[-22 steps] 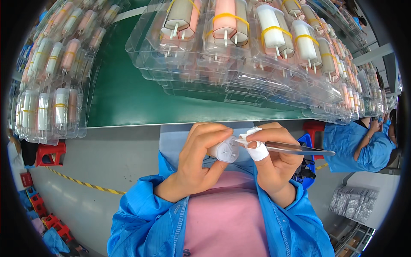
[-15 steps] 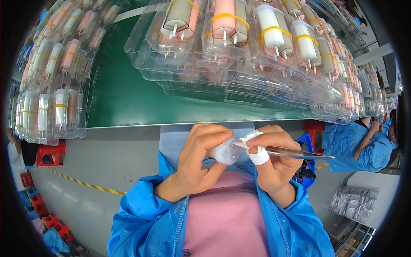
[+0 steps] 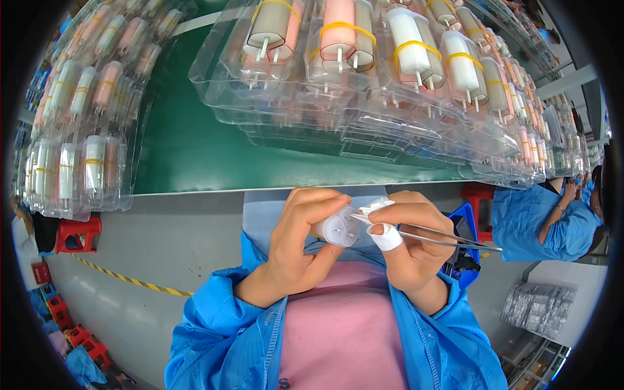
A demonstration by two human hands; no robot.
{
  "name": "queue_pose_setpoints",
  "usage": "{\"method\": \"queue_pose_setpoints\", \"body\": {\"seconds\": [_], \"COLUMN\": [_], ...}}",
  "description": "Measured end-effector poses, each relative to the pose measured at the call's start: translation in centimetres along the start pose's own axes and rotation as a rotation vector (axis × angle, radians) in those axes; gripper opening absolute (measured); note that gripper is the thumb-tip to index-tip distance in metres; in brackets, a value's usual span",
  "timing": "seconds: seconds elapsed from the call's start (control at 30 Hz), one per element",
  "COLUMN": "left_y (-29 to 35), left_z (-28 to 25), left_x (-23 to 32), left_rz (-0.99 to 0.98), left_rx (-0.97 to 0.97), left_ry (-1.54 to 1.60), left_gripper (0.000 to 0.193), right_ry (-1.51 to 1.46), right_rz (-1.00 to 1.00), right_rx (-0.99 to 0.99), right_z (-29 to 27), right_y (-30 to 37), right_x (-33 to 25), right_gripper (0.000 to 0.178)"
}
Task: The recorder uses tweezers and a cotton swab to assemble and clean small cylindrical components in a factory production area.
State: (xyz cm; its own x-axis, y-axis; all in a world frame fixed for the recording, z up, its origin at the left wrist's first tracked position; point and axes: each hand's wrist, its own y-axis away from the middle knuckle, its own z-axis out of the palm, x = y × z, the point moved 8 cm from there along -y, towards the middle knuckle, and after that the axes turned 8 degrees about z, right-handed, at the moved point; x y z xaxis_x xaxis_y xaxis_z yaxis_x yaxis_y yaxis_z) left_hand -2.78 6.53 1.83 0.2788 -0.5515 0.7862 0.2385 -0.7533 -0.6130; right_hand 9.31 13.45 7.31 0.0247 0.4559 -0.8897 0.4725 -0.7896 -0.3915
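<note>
Between the thumb and fingers of my left hand [image 3: 302,240] is a whitish translucent cylinder [image 3: 340,227], its round end turned toward my right hand. My right hand [image 3: 409,240] is closed on metal tweezers [image 3: 448,238], whose tips reach the cylinder's end face; whether they touch it I cannot tell. White wrapping [image 3: 386,237] covers my right thumb, and more white material [image 3: 377,205] shows at the index fingertip. Both hands are over my lap, just off the table's front edge.
Clear plastic trays [image 3: 364,123] of banded pink, grey and white cylinders are stacked on the green table [image 3: 273,166]. More trays [image 3: 71,162] stand at the left. A blue bin [image 3: 465,273] is right of my lap; a person in blue [image 3: 546,218] sits beyond.
My right hand and the tweezers have shifted slightly left, and the cylinder's end face has turned a little. My left hand keeps its grip.
</note>
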Motion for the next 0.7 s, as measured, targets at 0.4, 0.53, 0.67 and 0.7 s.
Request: {"method": "queue_pose_setpoints", "body": {"seconds": [0.4,0.53,0.67,0.7], "left_y": [0.24,0.28,0.19,0.15], "left_z": [0.08,0.07,0.12,0.12], "left_x": [-0.24,-0.32,-0.31,-0.28], "left_rz": [-0.037,-0.045,-0.06,-0.061], "left_rx": [0.004,-0.004,0.001,0.003], "left_ry": [0.021,0.022,0.017,0.016], "left_gripper": [0.05,0.051,0.051,0.051], "right_ry": [0.01,0.037,0.037,0.022], "right_rz": [-0.009,-0.027,-0.013,-0.011], "right_rx": [-0.027,-0.032,-0.033,-0.026], "right_z": [0.13,0.18,0.05,-0.05], "right_y": [-0.17,-0.17,-0.27,-0.21], "right_x": [0.13,-0.04,0.08,0.16], "right_gripper": [0.013,0.012,0.013,0.013]}}
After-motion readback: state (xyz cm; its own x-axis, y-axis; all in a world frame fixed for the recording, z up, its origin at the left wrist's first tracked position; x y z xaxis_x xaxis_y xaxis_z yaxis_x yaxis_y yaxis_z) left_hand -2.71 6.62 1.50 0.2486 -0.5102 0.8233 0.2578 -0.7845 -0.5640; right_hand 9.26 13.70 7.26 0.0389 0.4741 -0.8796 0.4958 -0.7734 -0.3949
